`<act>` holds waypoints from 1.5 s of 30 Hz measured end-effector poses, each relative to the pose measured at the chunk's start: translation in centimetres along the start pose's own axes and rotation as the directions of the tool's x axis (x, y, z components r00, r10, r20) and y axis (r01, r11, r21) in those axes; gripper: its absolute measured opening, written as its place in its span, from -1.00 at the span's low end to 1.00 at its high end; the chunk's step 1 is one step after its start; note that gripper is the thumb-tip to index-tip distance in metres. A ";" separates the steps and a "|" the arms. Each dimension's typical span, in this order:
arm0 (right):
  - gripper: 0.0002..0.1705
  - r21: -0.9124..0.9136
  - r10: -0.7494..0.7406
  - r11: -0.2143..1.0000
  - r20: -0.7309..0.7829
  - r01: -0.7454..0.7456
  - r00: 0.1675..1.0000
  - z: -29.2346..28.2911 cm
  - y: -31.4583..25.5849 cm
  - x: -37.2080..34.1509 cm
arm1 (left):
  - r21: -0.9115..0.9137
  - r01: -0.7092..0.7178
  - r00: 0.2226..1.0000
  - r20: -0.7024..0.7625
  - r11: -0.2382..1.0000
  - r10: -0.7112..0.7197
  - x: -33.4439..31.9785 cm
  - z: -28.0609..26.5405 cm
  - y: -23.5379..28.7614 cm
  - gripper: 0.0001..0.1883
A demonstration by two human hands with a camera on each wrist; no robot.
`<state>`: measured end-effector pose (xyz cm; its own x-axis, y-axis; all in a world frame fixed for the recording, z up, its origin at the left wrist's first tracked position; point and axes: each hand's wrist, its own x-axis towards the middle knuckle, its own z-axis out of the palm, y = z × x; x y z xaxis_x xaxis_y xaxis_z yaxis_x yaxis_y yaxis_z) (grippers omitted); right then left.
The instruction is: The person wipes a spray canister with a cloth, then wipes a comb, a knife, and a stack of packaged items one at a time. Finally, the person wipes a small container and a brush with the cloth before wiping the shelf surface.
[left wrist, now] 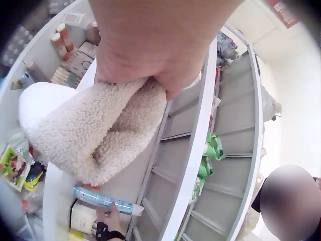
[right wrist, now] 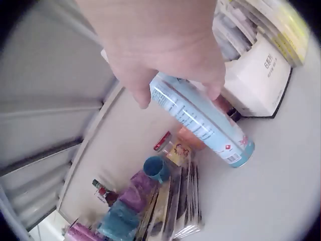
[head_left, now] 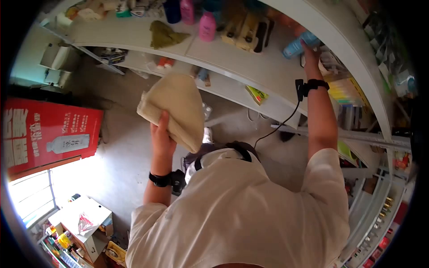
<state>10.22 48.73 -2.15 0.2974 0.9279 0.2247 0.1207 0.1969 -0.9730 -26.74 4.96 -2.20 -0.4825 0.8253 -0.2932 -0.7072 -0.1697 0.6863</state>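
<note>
My left hand (head_left: 164, 139) grips a folded cream cloth (head_left: 174, 105), thumb over its near edge. In the left wrist view the cloth (left wrist: 95, 128) shows a fleecy pile and a deep fold. At the right end of the upper shelf, my right hand (head_left: 309, 50) is wrapped round a light blue spray can (head_left: 295, 47). Close up in the right wrist view, the can (right wrist: 200, 120) lies tilted under the palm, its base toward the shelf surface, with thumb and fingers on either side.
A white box (right wrist: 258, 75) stands beside the can. Packaged brushes (head_left: 250, 31), pink bottles (head_left: 207, 27) and an olive cloth (head_left: 165, 35) lie along the shelf (head_left: 129, 38). A blue mug (right wrist: 156, 168) sits behind the packages. A red carton (head_left: 53, 134) stands at left.
</note>
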 end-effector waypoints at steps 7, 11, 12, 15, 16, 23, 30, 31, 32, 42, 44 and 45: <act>-0.09 -0.024 -0.083 0.996 0.226 0.091 0.970 0.8 2.5 4.0 | -0.040 -0.048 0.989 -0.145 0.998 0.042 -3.8 -2.6 0.2 -0.40; -0.20 -0.282 -0.204 0.917 0.281 0.284 0.938 -1.2 1.7 0.2 | -0.210 0.057 0.995 -0.068 0.976 -0.073 -3.7 -3.8 0.3 -0.38; -0.21 -0.277 -0.200 0.913 0.336 0.299 0.920 -2.1 0.8 -2.0 | -0.263 0.105 0.993 -0.026 0.959 -0.116 -3.4 -4.2 0.2 -0.38; -0.21 -0.337 -0.257 0.843 0.435 0.421 0.863 -6.1 -1.7 -11.6 | -0.195 0.121 0.993 0.013 0.973 -0.121 -2.7 -2.7 -0.1 -0.37; -0.20 -0.359 -0.287 0.807 0.455 0.469 0.843 -7.6 -2.5 -15.1 | -0.119 0.125 0.991 0.070 0.985 -0.117 -2.3 -1.9 -0.4 -0.34; -0.07 -0.423 -0.171 0.795 0.530 0.434 0.831 -16.7 -7.4 -28.0 | 0.167 0.241 0.882 0.373 0.956 -0.288 -1.7 7.2 -6.7 -0.32; 0.03 -0.257 0.102 0.961 0.666 0.100 0.739 -22.3 -13.2 -30.7 | 0.345 0.347 0.376 0.801 0.872 -0.466 -7.4 16.2 -17.5 -0.21; 0.02 -0.227 0.097 0.972 0.634 0.065 0.767 -23.9 -13.1 -31.1 | 0.322 0.389 0.275 0.853 0.863 -0.443 -7.9 17.3 -17.9 -0.18; 0.02 -0.192 0.088 0.981 0.601 0.036 0.794 -25.6 -13.0 -31.3 | 0.348 0.456 0.196 0.858 0.819 -0.474 -8.5 18.5 -18.3 -0.17; 0.06 -0.172 0.074 0.982 0.722 0.075 0.688 -38.7 -12.7 -31.9 | 0.509 0.088 0.379 0.778 0.856 -0.502 -15.4 21.2 -26.4 -0.01; 0.08 -0.172 0.047 0.979 0.720 0.113 0.693 -39.2 -11.9 -31.9 | 0.538 -0.303 0.349 0.831 0.787 -0.434 -17.8 23.1 -26.8 0.00; 0.09 -0.191 0.041 0.972 0.707 0.135 0.706 -39.2 -11.8 -31.9 | 0.547 -0.219 0.440 0.795 0.808 -0.419 -19.0 22.8 -27.3 0.00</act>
<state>36.43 4.38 4.21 -0.4547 0.8869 0.0813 0.3384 0.2564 -0.9054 13.49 6.21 -0.16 0.4946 0.8618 0.1125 -0.1835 -0.0230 0.9827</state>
